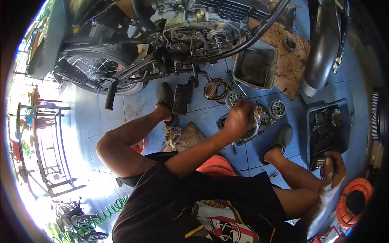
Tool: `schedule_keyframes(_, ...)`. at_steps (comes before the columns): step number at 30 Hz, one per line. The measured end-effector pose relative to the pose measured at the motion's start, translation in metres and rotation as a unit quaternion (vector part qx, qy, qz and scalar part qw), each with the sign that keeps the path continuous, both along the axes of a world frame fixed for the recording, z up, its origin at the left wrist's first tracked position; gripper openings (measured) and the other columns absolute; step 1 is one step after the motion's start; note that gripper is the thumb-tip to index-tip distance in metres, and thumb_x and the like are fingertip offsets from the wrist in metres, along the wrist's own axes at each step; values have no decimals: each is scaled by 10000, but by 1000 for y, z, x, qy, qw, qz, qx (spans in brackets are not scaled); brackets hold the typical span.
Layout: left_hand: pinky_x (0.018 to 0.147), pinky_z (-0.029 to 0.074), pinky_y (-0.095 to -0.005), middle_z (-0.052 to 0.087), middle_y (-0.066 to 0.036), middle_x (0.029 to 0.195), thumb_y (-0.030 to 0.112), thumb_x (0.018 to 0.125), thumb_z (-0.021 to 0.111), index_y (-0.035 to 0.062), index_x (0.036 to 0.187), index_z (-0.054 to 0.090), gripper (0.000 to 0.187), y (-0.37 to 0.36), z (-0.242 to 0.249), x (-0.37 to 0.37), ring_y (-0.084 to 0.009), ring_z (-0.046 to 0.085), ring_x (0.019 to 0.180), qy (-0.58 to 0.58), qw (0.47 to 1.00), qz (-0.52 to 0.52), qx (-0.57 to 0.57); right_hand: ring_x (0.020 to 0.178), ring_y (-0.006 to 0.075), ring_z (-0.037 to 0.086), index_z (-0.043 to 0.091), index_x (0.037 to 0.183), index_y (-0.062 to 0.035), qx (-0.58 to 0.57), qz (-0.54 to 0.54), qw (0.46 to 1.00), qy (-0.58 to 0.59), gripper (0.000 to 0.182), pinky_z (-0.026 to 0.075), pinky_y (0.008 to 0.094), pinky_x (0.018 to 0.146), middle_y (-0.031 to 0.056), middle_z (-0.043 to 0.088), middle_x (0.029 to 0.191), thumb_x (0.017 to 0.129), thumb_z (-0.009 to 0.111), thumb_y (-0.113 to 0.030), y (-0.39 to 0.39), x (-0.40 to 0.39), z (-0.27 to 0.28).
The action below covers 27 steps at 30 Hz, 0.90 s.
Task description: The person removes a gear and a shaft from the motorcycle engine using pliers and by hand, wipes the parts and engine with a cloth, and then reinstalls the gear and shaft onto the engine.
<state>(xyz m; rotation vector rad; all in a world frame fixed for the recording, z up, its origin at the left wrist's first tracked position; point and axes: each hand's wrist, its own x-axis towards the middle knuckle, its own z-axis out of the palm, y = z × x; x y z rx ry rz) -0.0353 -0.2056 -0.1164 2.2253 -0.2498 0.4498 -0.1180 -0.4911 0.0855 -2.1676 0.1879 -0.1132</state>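
Observation:
My left hand (pixel 240 121) is closed, with its fingers curled over the metal engine cover (pixel 261 125) on the floor; anything in its grasp is hidden. Beside that hand lie a round perforated clutch part (pixel 234 99) and a similar round plate (pixel 277 109). At the right, my right hand (pixel 334 168) is closed around a small shiny metal cylinder (pixel 320 163), by the near edge of a grey tray (pixel 347 121) that holds dark metal parts. Something white and overexposed shows along the right wrist.
Ahead stands a motorcycle with its engine (pixel 192 42) opened. A metal pan (pixel 254 67) sits partly on stained cardboard (pixel 289 60). A silencer (pixel 322 48) rises at the right. Crumpled rag (pixel 172 136), screwdriver (pixel 229 74) and orange coil (pixel 353 202) are around.

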Motion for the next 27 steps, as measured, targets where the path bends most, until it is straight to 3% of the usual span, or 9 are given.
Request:
schedule_keyframes(3, 638, 535, -343, 656, -147, 822, 55, 814, 611, 13, 891, 643, 94, 45, 66, 23, -254, 670, 701, -52, 987, 137, -73, 506, 13, 300, 617, 909, -40, -3, 23, 999, -28, 254, 212, 220, 452, -79, 394, 584, 877, 596, -291, 15, 8, 13)
schedule_keyframes(5, 635, 522, -329, 667, -137, 767, 81, 821, 624, 16, 869, 645, 84, 80, 80, 35, -231, 673, 699, -94, 961, 249, -78, 685, 90, 507, 602, 937, 29, -20, 47, 999, 15, 338, 406, 245, 610, 34, 570, 747, 909, 569, -307, 18, 10, 20)
schedule_keyframes(9, 647, 505, -359, 664, -140, 752, 97, 813, 634, 29, 865, 642, 86, 125, 80, 59, -263, 670, 702, -113, 918, 377, -44, 696, 82, 502, 604, 924, 27, -4, 48, 999, 5, 313, 404, 239, 617, 30, 571, 752, 904, 579, -284, 29, 14, 19)
schedule_keyframes(13, 656, 491, -424, 627, -155, 804, 68, 811, 636, 16, 840, 600, 69, 125, 65, 76, -358, 627, 741, -132, 928, 345, -47, 698, 77, 497, 607, 913, 26, 2, 67, 998, 9, 220, 400, 231, 623, 23, 570, 753, 901, 584, -192, 37, 19, 18)
schedule_keyframes(18, 689, 506, -411, 653, -161, 857, 69, 811, 654, 15, 855, 590, 94, 119, 67, 80, -343, 649, 790, -107, 933, 332, -89, 692, 78, 496, 611, 899, 30, 7, 61, 998, 7, 165, 399, 229, 619, 31, 571, 741, 897, 581, -133, 34, 21, 9)
schedule_keyframes(20, 720, 518, -392, 669, -166, 906, 87, 811, 667, 11, 910, 607, 139, 115, 72, 83, -325, 665, 826, -73, 916, 371, -133, 679, 84, 508, 611, 888, 32, -9, 58, 998, 7, 169, 410, 237, 607, 45, 579, 727, 894, 584, -135, 34, 22, 9)
schedule_keyframes(23, 723, 527, -367, 700, -119, 868, 146, 798, 696, 32, 1005, 641, 243, 120, 62, 89, -296, 686, 807, -124, 912, 368, -129, 662, 94, 523, 609, 883, 32, 1, 62, 998, 13, 164, 422, 249, 593, 54, 587, 720, 890, 587, -130, 34, 22, 6)
schedule_keyframes(27, 722, 531, -380, 684, -164, 876, 138, 819, 671, 2, 1077, 622, 295, 120, 57, 95, -317, 676, 799, -127, 916, 372, -84, 651, 104, 533, 607, 878, 31, -21, 63, 998, 7, 163, 432, 257, 588, 62, 593, 720, 888, 591, -131, 38, 23, 9)
